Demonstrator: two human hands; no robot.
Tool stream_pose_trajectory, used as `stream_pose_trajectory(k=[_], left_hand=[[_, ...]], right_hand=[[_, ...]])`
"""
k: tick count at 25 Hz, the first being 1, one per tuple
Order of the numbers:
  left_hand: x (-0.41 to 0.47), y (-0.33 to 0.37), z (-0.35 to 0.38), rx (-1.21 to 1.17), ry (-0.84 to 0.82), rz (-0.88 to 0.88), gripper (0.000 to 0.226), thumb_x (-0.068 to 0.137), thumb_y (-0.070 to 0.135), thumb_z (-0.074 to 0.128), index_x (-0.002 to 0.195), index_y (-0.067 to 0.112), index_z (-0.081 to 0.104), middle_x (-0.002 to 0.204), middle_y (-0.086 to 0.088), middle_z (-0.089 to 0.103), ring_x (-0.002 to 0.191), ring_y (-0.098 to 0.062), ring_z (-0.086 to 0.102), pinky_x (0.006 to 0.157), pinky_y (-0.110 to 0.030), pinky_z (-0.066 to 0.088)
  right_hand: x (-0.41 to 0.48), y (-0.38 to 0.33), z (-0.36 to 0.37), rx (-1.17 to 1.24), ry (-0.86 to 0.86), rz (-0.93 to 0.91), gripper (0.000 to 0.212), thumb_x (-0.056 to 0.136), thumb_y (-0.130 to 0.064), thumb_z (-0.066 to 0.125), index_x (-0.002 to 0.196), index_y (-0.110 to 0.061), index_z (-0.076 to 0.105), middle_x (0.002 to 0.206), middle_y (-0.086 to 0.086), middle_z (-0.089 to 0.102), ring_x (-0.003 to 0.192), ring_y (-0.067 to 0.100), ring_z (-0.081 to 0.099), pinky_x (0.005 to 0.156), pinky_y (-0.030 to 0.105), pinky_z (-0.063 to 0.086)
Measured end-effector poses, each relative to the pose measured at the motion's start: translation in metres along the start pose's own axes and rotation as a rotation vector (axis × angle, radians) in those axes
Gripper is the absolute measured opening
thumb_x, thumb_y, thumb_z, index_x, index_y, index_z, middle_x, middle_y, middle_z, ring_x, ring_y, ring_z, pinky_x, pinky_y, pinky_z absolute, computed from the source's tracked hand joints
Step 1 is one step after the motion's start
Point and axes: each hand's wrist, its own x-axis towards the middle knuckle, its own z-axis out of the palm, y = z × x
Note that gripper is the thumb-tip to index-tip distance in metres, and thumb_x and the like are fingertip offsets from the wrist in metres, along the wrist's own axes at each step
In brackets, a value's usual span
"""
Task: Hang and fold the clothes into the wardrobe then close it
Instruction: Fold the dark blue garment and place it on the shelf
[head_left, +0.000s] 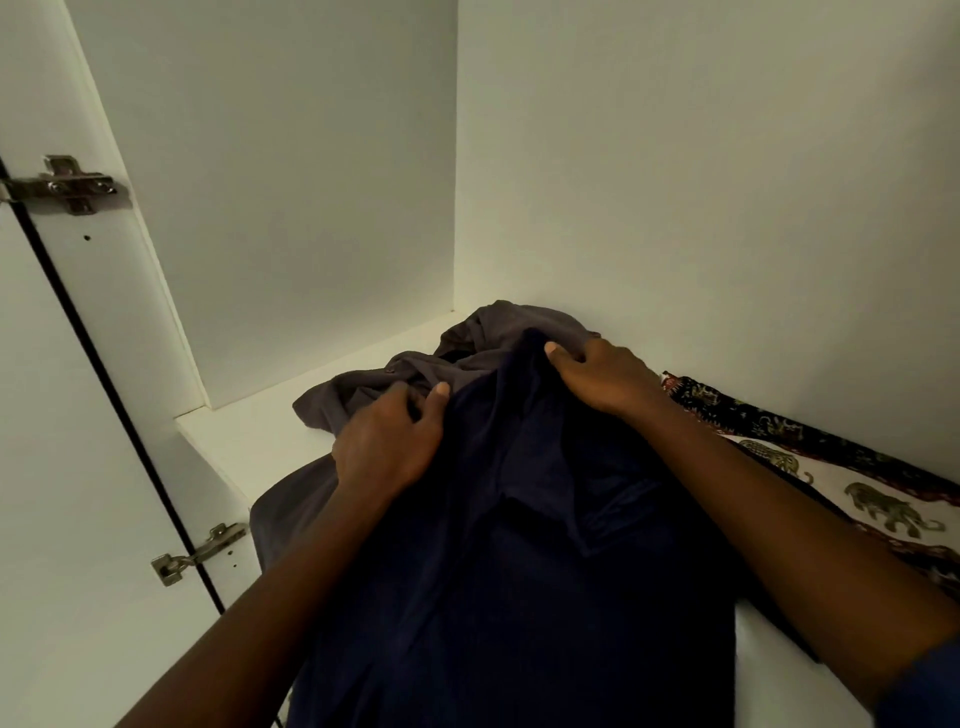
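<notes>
A dark navy shirt (519, 561) lies spread over a white wardrobe shelf (260, 436), its collar turned toward me. My left hand (389, 447) pinches its far left edge between thumb and fingers. My right hand (602, 376) grips the far right corner of the same shirt. Under and behind it lies a crumpled grey garment (467, 345), reaching into the back corner of the shelf.
An elephant-print cloth (852, 488) lies along the right wall. The wardrobe's white back and side panels (675, 182) close in the shelf. The open left door (52, 467) hangs on two metal hinges, the upper hinge (67, 184) and the lower hinge (200, 553).
</notes>
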Motion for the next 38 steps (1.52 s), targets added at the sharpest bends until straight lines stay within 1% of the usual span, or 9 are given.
stream_pose_trajectory(k=[4, 11, 14, 18, 22, 26, 32, 35, 38], left_hand=[[0.028, 0.052, 0.009, -0.06, 0.162, 0.212, 0.027, 0.098, 0.05, 0.055, 0.102, 0.024, 0.061, 0.099, 0.006, 0.064, 0.09, -0.019, 0.06, 0.083, -0.04, 0.048], [0.118, 0.106, 0.064, -0.028, -0.416, 0.12, 0.04, 0.096, 0.049, 0.064, 0.096, 0.011, 0.075, 0.101, -0.005, 0.073, 0.092, -0.019, 0.065, 0.083, -0.033, 0.051], [0.114, 0.115, 0.088, -0.19, -0.26, 0.125, 0.032, 0.099, 0.043, 0.062, 0.096, 0.013, 0.072, 0.095, -0.004, 0.073, 0.088, -0.018, 0.065, 0.081, -0.035, 0.052], [0.104, 0.125, 0.107, -0.232, 0.003, 0.131, 0.029, 0.103, 0.048, 0.052, 0.11, 0.021, 0.061, 0.095, 0.006, 0.06, 0.089, -0.018, 0.058, 0.078, -0.034, 0.041], [0.108, 0.109, 0.126, -0.189, -0.046, 0.21, 0.03, 0.102, 0.051, 0.051, 0.102, 0.021, 0.056, 0.087, 0.001, 0.065, 0.086, -0.023, 0.064, 0.075, -0.037, 0.046], [0.11, 0.103, 0.133, -0.278, -0.035, 0.165, 0.03, 0.1, 0.051, 0.054, 0.1, 0.021, 0.058, 0.098, -0.002, 0.068, 0.099, -0.029, 0.066, 0.081, -0.037, 0.043], [0.129, 0.095, 0.128, -0.333, -0.346, 0.11, 0.033, 0.096, 0.051, 0.059, 0.108, 0.02, 0.062, 0.111, -0.005, 0.07, 0.108, -0.028, 0.065, 0.091, -0.038, 0.047], [0.141, 0.09, 0.12, -0.612, -0.584, 0.077, 0.029, 0.095, 0.045, 0.064, 0.091, 0.016, 0.064, 0.085, -0.006, 0.065, 0.082, -0.023, 0.063, 0.073, -0.032, 0.051], [0.143, 0.088, 0.099, -0.893, -0.702, -0.011, 0.031, 0.097, 0.043, 0.063, 0.086, 0.014, 0.063, 0.091, -0.005, 0.07, 0.086, -0.025, 0.066, 0.079, -0.035, 0.055]], right_hand=[[-0.006, 0.009, 0.004, 0.28, 0.101, 0.014, 0.026, 0.097, -0.048, 0.055, 0.095, -0.023, 0.061, 0.097, 0.0, 0.067, 0.1, 0.026, 0.065, 0.08, 0.035, 0.046], [-0.064, 0.047, -0.014, -0.131, -0.116, 0.052, 0.068, 0.077, -0.086, 0.049, 0.098, -0.023, 0.062, 0.099, 0.0, 0.068, 0.096, 0.024, 0.066, 0.08, 0.037, 0.052], [-0.079, 0.064, -0.018, 0.029, -0.373, 0.02, 0.072, 0.077, -0.055, 0.079, 0.133, -0.023, 0.047, 0.124, 0.001, 0.062, 0.109, 0.022, 0.063, 0.093, 0.037, 0.052], [-0.08, 0.08, -0.028, 0.156, -0.443, 0.007, 0.083, 0.079, -0.014, 0.082, 0.145, -0.028, 0.032, 0.122, 0.001, 0.06, 0.102, 0.015, 0.063, 0.086, 0.028, 0.053], [-0.079, 0.098, -0.036, 0.362, -0.458, 0.123, 0.065, 0.079, -0.017, 0.082, 0.131, -0.033, 0.047, 0.112, 0.007, 0.068, 0.098, 0.022, 0.069, 0.093, 0.043, 0.058], [-0.086, 0.093, -0.046, 0.662, -0.293, 0.333, 0.026, 0.095, -0.02, 0.071, 0.117, -0.021, 0.059, 0.108, 0.01, 0.065, 0.089, 0.018, 0.065, 0.07, 0.038, 0.061], [-0.106, 0.045, -0.058, 0.907, -0.278, 0.465, 0.052, 0.085, 0.003, 0.074, 0.128, -0.02, 0.056, 0.099, 0.009, 0.065, 0.068, 0.019, 0.062, 0.052, 0.027, 0.054], [-0.092, 0.0, -0.057, 0.872, -0.151, 0.463, 0.047, 0.089, 0.011, 0.062, 0.128, -0.014, 0.053, 0.081, 0.008, 0.062, 0.05, 0.014, 0.057, 0.044, 0.023, 0.048], [-0.072, -0.052, -0.05, 1.013, -0.164, 0.407, 0.037, 0.096, -0.007, 0.066, 0.129, -0.008, 0.05, 0.104, 0.012, 0.063, 0.064, 0.025, 0.071, 0.057, 0.03, 0.06]])
